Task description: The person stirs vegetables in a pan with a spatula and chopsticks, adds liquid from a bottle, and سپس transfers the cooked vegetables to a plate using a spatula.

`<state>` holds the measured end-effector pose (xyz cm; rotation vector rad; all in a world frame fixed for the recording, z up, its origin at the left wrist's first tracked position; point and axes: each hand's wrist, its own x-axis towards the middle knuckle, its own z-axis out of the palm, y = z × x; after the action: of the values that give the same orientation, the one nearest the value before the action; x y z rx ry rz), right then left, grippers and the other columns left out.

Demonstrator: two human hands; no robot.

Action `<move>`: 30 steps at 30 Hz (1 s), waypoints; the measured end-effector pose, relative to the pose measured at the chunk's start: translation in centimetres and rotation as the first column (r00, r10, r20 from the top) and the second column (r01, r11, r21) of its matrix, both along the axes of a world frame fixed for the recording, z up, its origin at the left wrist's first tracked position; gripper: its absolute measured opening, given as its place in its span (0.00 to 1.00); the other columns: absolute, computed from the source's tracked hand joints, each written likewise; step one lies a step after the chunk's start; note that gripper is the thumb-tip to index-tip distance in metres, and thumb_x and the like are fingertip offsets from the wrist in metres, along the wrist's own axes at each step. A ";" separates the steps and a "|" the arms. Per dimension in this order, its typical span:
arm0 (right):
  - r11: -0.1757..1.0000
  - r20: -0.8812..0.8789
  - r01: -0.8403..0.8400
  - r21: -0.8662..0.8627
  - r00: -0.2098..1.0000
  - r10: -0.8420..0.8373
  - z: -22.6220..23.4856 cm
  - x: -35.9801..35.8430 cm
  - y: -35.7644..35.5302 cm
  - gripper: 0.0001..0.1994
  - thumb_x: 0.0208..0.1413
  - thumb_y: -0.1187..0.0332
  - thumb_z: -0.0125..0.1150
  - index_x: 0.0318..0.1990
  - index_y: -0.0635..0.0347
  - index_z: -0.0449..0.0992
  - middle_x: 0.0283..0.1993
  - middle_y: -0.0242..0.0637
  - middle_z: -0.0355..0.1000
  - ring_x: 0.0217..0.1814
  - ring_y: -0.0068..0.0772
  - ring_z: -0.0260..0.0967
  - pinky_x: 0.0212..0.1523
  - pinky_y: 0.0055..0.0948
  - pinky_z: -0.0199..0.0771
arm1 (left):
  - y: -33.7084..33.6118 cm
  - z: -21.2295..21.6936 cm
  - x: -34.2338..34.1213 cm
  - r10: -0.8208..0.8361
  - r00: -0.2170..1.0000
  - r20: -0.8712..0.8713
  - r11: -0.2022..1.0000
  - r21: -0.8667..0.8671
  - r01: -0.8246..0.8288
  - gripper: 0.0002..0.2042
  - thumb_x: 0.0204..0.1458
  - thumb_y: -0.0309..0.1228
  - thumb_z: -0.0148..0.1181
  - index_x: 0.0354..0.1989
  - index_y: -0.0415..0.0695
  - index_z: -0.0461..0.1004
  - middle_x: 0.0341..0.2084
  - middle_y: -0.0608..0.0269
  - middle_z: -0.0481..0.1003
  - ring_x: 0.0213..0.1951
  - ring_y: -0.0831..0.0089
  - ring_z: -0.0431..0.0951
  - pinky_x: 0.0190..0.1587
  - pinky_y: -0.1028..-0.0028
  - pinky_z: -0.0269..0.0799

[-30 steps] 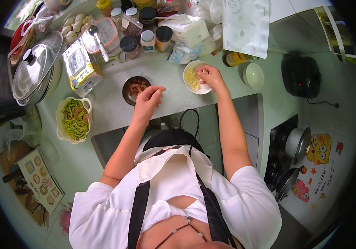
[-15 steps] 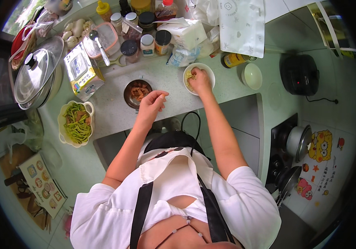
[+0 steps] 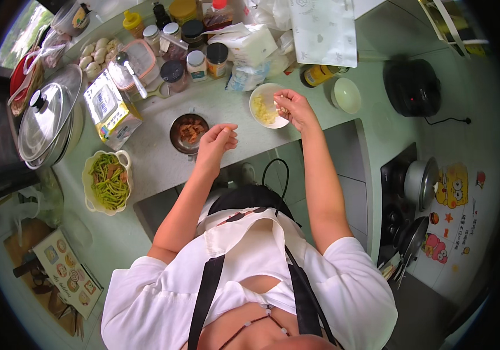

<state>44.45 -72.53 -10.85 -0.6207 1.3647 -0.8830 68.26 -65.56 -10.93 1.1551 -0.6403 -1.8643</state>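
My right hand (image 3: 294, 109) is over the right rim of a white bowl (image 3: 260, 93), its fingers drawn together in a pinch. Whatever lies between those fingertips is too small to name. Small pale yellow chopped pieces (image 3: 263, 111) lie in that bowl. Just right of a small metal bowl (image 3: 173, 140) is my left hand (image 3: 218, 146), palm turned inward, its fingers loosely bent and apart with nothing visible in them. Reddish-brown chunks, like meat (image 3: 191, 130), sit inside the metal bowl.
A scalloped cream dish (image 3: 88, 195) of green beans and meat stands at the left. Behind are a wipes pack (image 3: 110, 114), several jars (image 3: 196, 65) and a tissue pack (image 3: 250, 44). Rightward stand an empty pale bowl (image 3: 345, 96), a rice cooker (image 3: 411, 87) and a stove (image 3: 394, 192).
My right hand has lifted from among the yellow pieces to the bowl's right rim, uncovering them. My left hand's fingers have loosened and spread beside the metal bowl. The whole view has shifted slightly.
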 end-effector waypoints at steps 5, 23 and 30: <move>0.998 0.127 0.039 -0.049 0.991 -0.032 5.0 -1.5 3.4 0.06 0.48 0.70 0.60 0.35 0.56 0.73 0.27 0.24 0.68 0.26 0.13 0.64 0.25 0.13 0.69 | -1.3 0.1 -5.6 0.035 0.941 -0.336 0.977 0.212 0.039 0.17 0.57 0.34 0.43 0.48 0.34 0.64 0.45 0.54 0.68 0.49 0.64 0.68 0.54 0.68 0.62; 0.742 0.030 0.616 -0.264 0.775 -0.632 9.9 -25.9 39.1 0.06 0.50 0.70 0.59 0.35 0.60 0.71 0.26 0.26 0.66 0.25 0.15 0.62 0.26 0.15 0.65 | 16.4 1.7 -38.1 -0.555 0.714 -0.428 0.668 0.283 0.689 0.16 0.58 0.35 0.40 0.50 0.36 0.63 0.48 0.53 0.64 0.53 0.62 0.63 0.58 0.65 0.57; 0.409 0.241 0.859 -0.308 0.486 -0.840 7.9 -41.9 58.2 0.06 0.47 0.74 0.60 0.34 0.60 0.72 0.26 0.30 0.69 0.24 0.17 0.65 0.22 0.15 0.64 | 30.9 1.5 -55.4 -0.629 0.604 -0.489 0.567 0.243 0.787 0.12 0.57 0.34 0.44 0.43 0.39 0.69 0.40 0.59 0.70 0.46 0.66 0.68 0.54 0.68 0.63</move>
<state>2.52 -14.31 -2.91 -0.1159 1.4520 -2.0580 12.86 -34.70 -9.46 0.8059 -0.5336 -2.9901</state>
